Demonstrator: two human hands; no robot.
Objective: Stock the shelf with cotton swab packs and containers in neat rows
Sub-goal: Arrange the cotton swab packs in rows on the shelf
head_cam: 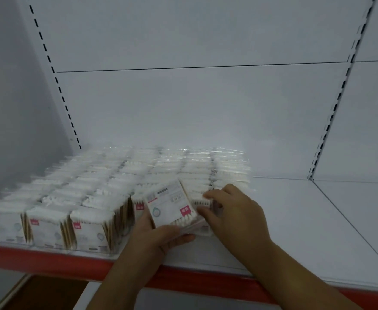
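Several rows of clear cotton swab packs with pink labels stand upright on the left half of the white shelf. My left hand grips a small stack of packs from below, tilted with its printed back facing up, just right of the front rows. My right hand holds the right side of that stack, its fingers curled over a pack at the top edge. Both hands are near the shelf's front, over the gap beside the fourth row.
The shelf has a red front strip. A white back panel with slotted uprights rises behind. The shelf's right half is bare white board. A lower shelf and brown floor show below.
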